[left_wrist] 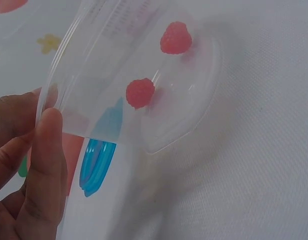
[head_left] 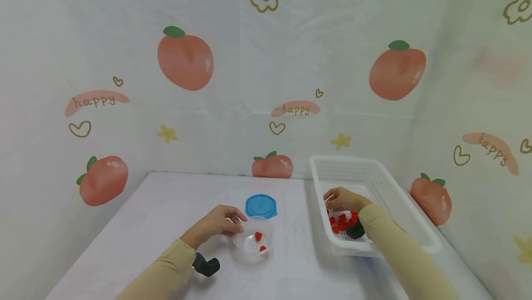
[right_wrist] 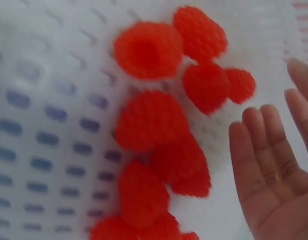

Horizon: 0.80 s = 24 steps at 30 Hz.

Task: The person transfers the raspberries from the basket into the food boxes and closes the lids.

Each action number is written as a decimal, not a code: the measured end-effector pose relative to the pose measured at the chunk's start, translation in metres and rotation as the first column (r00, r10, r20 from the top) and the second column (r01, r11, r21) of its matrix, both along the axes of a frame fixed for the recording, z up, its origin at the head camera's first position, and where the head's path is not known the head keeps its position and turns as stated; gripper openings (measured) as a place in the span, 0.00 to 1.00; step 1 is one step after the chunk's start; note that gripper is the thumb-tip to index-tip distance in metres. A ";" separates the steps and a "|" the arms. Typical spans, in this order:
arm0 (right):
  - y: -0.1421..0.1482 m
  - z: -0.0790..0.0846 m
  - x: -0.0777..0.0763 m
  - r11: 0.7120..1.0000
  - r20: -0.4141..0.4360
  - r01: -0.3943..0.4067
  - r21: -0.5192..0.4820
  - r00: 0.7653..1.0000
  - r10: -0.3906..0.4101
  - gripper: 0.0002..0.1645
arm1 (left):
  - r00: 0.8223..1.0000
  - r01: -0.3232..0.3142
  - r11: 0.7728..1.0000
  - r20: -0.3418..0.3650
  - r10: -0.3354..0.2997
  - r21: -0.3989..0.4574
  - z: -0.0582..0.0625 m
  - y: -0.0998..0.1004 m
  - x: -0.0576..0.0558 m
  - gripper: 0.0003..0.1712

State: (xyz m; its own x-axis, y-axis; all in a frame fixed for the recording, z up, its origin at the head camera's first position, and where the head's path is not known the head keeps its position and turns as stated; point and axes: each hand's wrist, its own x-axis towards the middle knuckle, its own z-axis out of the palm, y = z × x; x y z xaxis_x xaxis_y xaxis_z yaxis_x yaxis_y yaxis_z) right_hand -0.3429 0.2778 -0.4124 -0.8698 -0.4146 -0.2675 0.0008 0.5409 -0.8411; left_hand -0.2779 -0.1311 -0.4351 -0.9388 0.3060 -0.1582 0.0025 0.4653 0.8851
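My left hand [head_left: 218, 221] pinches the rim of a clear plastic bowl [left_wrist: 184, 117] between thumb and fingers. Two red raspberries [left_wrist: 140, 93] lie inside it, apart from each other. Just behind the bowl, a blue lid [head_left: 261, 206] rests on the table. On the right, my right hand [head_left: 342, 199] reaches into a white perforated basket [head_left: 349, 158]. Its fingers [right_wrist: 266, 140] look extended in the right wrist view, beside several raspberries [right_wrist: 152, 121] on the basket floor. No raspberry shows in that hand.
The basket's raised walls surround the right hand. A white table [head_left: 174, 198] carries both containers, and a printed curtain [head_left: 232, 60] hangs behind it. Dark wrist devices [head_left: 206, 265] are worn below both hands.
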 end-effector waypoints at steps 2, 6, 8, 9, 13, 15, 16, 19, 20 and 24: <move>-0.001 -0.003 -0.001 1.000 0.017 -0.018 0.017 1.000 0.017 0.15 | 1.000 -0.002 1.000 -0.001 0.002 -0.003 0.000 0.000 0.000 0.14; -0.001 -0.008 -0.003 0.998 0.033 -0.045 0.042 0.999 0.044 0.13 | 1.000 -0.012 1.000 -0.003 0.012 -0.017 -0.001 0.000 0.000 0.15; -0.002 -0.009 -0.003 0.998 0.033 -0.045 0.052 0.999 0.043 0.13 | 1.000 -0.013 1.000 -0.005 0.013 -0.020 0.000 0.000 0.000 0.15; -0.002 -0.009 -0.003 0.998 0.032 -0.039 0.058 0.999 0.037 0.13 | 1.000 -0.014 1.000 -0.004 0.014 -0.021 0.000 0.000 0.001 0.15; -0.006 -0.009 -0.002 0.994 0.028 -0.021 0.103 0.999 0.018 0.12 | 1.000 -0.016 1.000 -0.003 0.016 -0.023 0.000 0.001 0.001 0.14; -0.009 -0.008 -0.001 0.991 0.024 -0.011 0.134 1.000 0.007 0.12 | 1.000 -0.018 0.999 -0.005 0.018 -0.027 0.000 0.001 0.002 0.15; -0.010 -0.007 0.000 0.989 0.023 -0.003 0.146 1.000 0.000 0.11 | 1.000 -0.017 0.999 -0.006 0.017 -0.028 0.000 0.001 0.001 0.15; -0.012 -0.007 0.001 0.984 0.013 0.006 0.177 1.000 -0.009 0.11 | 1.000 -0.010 1.000 -0.008 0.010 -0.027 0.000 0.001 0.001 0.15; -0.013 -0.007 0.001 0.982 0.009 0.005 0.188 1.000 -0.007 0.11 | 1.000 -0.009 1.000 -0.009 0.009 -0.027 0.000 0.001 0.001 0.15; -0.013 -0.007 0.001 0.974 -0.012 -0.006 0.227 1.000 0.009 0.10 | 1.000 -0.005 1.000 -0.009 0.005 -0.022 -0.001 0.000 0.000 0.15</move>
State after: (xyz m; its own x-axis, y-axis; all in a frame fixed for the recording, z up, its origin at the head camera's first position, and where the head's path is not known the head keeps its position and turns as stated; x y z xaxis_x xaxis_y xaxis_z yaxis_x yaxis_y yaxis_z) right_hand -0.3421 0.2643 -0.4195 -0.8709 -0.3508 -0.3441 -0.0141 0.7178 -0.6961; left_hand -0.2776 -0.1308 -0.4356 -0.9415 0.2982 -0.1568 0.0079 0.4846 0.8747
